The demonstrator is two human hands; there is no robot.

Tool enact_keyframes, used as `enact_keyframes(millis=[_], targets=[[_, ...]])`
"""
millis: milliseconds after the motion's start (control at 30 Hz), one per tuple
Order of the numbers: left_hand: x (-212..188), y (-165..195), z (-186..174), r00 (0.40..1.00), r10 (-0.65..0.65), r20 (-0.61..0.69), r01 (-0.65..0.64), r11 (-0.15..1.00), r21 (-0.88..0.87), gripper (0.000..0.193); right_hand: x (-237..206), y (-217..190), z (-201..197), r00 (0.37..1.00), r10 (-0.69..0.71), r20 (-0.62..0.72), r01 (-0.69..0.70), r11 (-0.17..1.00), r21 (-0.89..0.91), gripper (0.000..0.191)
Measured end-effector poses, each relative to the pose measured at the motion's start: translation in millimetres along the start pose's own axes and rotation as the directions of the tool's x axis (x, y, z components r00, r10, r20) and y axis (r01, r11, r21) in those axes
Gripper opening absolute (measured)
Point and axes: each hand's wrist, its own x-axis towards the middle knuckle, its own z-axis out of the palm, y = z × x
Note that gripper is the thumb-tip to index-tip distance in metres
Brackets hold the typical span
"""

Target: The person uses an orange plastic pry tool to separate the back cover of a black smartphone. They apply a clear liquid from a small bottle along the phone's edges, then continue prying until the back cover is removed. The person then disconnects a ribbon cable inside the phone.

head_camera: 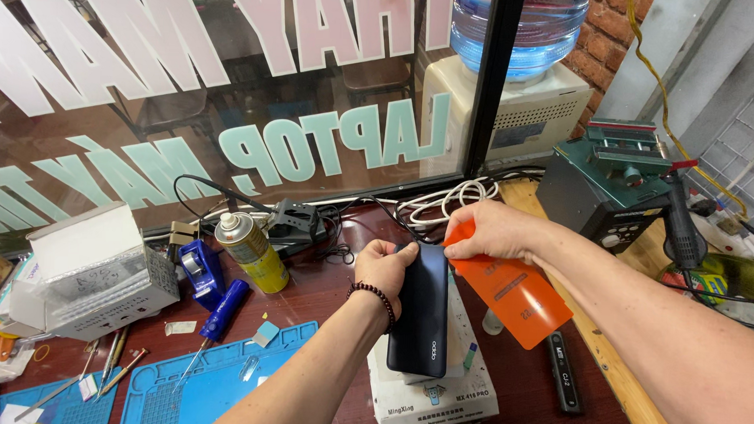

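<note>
Phone (pixel 422 310), dark blue, back facing up, long axis running away from the person, top end at the left hand (pixel 385 271), bottom end toward the camera. It rests on a white box (pixel 434 398) on the red-brown desk (pixel 324 294). Left hand closed around the phone's top-left edge. Right hand (pixel 493 230) pinches an orange plastic card (pixel 512 294) against the phone's top-right edge, card fanning out to the right. Open desk right of the box; blue mat (pixel 221 382), spray can (pixel 251 251), and screwdriver (pixel 215 323) crowd the left. Glass window behind, green machine (pixel 616 183) far right.
</note>
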Motion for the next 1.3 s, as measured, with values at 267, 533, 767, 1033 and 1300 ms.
enact_keyframes(millis=[267,533,767,1033,1300], targets=[[-4.8,1.7,-4.4,0.994,0.076,0.076,-0.071,0.995,-0.065,0.024,-10.0,-0.6,4.1,0.994,-0.086,-0.074,0.097,0.983,0.155,0.024],[-8.7,15.1,-0.9,0.928,0.365,0.069,-0.371,0.903,0.215,0.034,-19.3,-30.1,-3.5,0.984,-0.093,-0.15,0.118,0.978,0.169,0.022],[-39.3,35.8,-2.7,0.695,0.563,0.446,-0.682,0.32,0.658,0.077,-10.4,-37.6,-5.8,0.976,-0.145,-0.16,0.152,0.988,0.033,0.025],[-50.9,44.2,13.4,0.768,0.472,0.432,-0.601,0.302,0.74,0.082,-3.4,-36.7,-6.9,0.977,-0.118,-0.177,0.117,0.993,-0.017,0.028],[-61.5,44.8,18.6,0.896,0.334,0.291,-0.403,0.339,0.85,0.073,8.3,-28.2,-0.2,0.986,-0.072,-0.148,0.062,0.995,-0.073,0.028]])
